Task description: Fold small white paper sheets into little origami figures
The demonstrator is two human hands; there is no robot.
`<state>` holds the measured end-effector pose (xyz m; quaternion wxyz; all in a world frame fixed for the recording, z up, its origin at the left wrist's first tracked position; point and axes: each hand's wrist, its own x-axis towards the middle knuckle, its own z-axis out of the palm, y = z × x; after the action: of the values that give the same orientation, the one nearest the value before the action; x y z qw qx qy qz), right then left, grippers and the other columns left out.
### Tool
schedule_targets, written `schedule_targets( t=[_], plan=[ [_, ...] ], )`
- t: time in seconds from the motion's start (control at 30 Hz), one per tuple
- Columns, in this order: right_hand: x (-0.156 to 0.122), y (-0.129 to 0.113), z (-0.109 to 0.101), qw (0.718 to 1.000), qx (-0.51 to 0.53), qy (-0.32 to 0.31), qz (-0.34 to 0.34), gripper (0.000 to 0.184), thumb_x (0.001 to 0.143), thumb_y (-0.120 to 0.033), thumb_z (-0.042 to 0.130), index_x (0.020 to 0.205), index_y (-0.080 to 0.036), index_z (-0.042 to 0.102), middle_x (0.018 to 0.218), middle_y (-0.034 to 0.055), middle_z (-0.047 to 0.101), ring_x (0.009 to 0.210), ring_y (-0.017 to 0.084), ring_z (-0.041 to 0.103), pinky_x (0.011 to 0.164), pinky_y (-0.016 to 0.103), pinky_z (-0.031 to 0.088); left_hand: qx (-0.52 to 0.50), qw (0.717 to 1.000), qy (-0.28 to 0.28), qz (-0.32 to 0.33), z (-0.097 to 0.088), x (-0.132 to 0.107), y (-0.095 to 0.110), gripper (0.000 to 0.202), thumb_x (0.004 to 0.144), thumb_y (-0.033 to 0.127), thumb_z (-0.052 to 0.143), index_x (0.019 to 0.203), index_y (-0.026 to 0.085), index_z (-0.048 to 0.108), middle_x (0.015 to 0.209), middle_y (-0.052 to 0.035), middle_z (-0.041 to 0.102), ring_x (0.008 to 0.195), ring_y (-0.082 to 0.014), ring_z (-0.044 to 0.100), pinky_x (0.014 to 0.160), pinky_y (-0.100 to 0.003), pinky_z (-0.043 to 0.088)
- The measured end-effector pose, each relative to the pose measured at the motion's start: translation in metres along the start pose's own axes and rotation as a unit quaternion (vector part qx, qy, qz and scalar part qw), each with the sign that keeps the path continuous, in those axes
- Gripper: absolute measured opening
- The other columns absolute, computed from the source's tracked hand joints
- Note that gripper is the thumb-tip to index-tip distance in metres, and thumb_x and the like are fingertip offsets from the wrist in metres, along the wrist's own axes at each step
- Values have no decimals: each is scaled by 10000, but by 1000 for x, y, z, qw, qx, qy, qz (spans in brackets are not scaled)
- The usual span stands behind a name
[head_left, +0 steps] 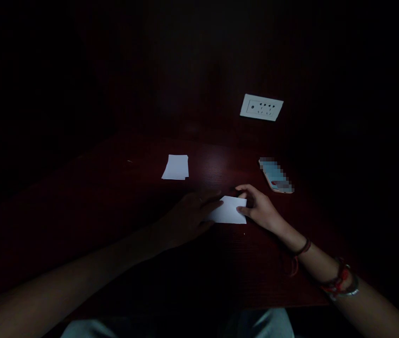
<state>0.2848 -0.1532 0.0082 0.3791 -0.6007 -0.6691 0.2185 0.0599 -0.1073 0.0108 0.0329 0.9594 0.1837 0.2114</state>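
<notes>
A small white piece of paper (230,212) is between my two hands, low over the dark red table. My right hand (261,209) pinches its right end, thumb on the near face and the other fingers behind it. In deep shadow, my left hand (197,213) grips the paper's left end, its fingers reaching across the edge. Just beyond the left hand lies a small stack of white paper (176,167), its sheets slightly out of line.
A phone (277,176) with a blurred screen lies on the table (114,202) at the right. A white socket plate (262,107) is on the wall behind. The table's near edge is above my knees (273,324). The surroundings are very dark.
</notes>
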Motion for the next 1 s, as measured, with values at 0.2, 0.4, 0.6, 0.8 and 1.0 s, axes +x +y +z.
schedule_targets(
  t=[0.2,0.4,0.6,0.8,1.0],
  plan=[
    [-2,-17,8,993,-79,72,-56,411,611,-62,573,1005,-176,537,943,42,536,705,118,522,664,264,456,5,998,-54,42,7,1,1,275,887,273,356,1101,191,508,1107,-55,522,1003,-189,472,866,-357,366],
    [-11,-19,7,982,-130,2,-140,219,718,-65,501,851,-165,644,1084,75,513,892,149,555,810,295,452,-5,999,-40,34,9,0,-1,251,868,195,386,1080,187,519,1109,-45,518,981,-168,481,836,-321,377],
    [-13,-14,0,955,-166,-107,-223,286,817,-120,425,1057,-162,575,1050,77,571,963,159,538,848,309,462,5,999,-32,29,13,-4,-3,241,865,218,391,1079,202,500,1189,-37,464,1078,-179,415,884,-358,332],
    [-16,-15,-2,920,-236,-144,-280,314,845,-117,384,1121,-149,530,1047,93,568,980,170,516,832,318,482,26,999,-18,19,15,-5,-2,234,865,228,387,1066,211,505,1147,-40,489,1068,-199,416,870,-377,335],
    [-17,-14,-2,890,-300,-153,-307,314,870,-158,360,1141,-138,517,1055,92,568,1024,188,487,851,327,482,38,999,-36,9,12,-5,1,223,846,227,414,1046,195,508,1112,-43,501,1042,-212,432,863,-390,346]
  ],
)
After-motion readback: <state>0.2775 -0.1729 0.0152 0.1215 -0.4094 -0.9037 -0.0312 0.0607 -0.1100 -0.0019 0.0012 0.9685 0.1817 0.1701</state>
